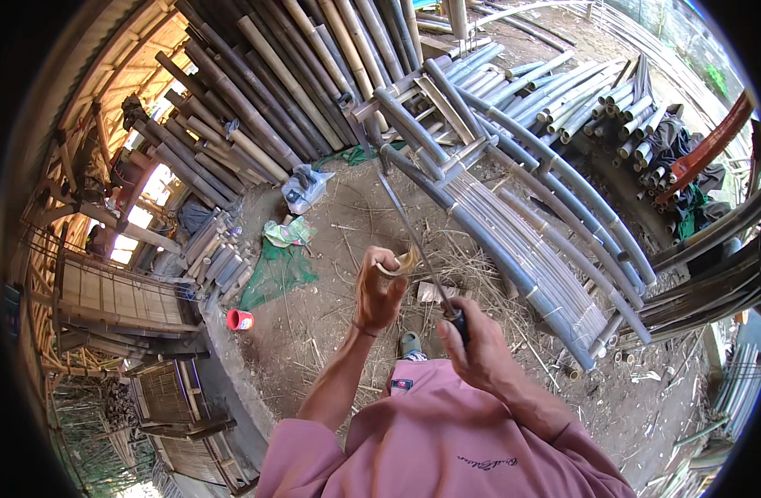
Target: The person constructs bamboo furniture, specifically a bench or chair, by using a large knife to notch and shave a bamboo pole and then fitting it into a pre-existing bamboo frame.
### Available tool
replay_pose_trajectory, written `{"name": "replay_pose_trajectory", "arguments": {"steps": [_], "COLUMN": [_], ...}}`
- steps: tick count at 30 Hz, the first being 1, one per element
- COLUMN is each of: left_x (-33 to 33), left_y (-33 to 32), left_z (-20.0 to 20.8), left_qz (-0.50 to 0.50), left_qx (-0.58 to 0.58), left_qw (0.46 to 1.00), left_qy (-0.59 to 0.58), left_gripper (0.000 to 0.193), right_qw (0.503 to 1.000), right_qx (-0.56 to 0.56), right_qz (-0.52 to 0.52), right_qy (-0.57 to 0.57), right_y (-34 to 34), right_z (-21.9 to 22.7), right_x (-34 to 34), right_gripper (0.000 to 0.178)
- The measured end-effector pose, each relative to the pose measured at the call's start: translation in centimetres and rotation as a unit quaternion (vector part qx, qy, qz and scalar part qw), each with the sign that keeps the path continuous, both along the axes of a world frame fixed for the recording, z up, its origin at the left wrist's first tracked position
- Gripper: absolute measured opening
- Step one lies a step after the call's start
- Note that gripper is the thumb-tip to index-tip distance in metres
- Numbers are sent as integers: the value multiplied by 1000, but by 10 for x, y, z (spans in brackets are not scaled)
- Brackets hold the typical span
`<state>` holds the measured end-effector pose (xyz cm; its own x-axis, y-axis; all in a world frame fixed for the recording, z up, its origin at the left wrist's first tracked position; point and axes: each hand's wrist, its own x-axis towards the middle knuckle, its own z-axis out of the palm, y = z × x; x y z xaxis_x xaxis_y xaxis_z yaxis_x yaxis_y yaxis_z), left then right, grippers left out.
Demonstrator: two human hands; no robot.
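Note:
In front of my chest, my left hand (379, 297) is closed on a short, curved piece of split bamboo (403, 264), its pale inner side showing. My right hand (478, 342) grips the black handle of a long knife (419, 238). Its narrow grey blade runs forward and to the left, passing right beside the bamboo piece. Whether the blade touches the bamboo I cannot tell. A small pale block (437, 293) lies on the ground below the blade.
A bamboo bench (521, 241) stands to the right. Bamboo poles (264, 91) lean at the far left; more cut poles (580, 104) lie stacked at far right. A red cup (239, 319), green netting (277, 274) and a plastic bag (304, 189) lie on the littered ground.

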<state>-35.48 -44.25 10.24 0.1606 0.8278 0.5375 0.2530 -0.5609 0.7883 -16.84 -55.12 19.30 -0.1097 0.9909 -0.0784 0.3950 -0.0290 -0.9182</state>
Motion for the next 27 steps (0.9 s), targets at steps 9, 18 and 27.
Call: {"name": "replay_pose_trajectory", "arguments": {"steps": [9, 18, 27], "left_x": [3, 0, -7], "left_y": [-28, -33, -35], "left_z": [5, 0, -8], "left_qz": [-16, -13, -18], "left_qx": [-24, -21, -4], "left_qw": [999, 999, 999], "left_qy": [32, 41, 39], "left_gripper": [48, 55, 53], "right_qw": [999, 999, 998], "right_qx": [20, 12, 14], "right_qz": [40, 52, 53], "right_qy": [1, -9, -23], "right_y": [-4, -8, -11], "right_z": [-4, 0, 1], "right_x": [-9, -11, -15], "right_gripper": [40, 42, 41]}}
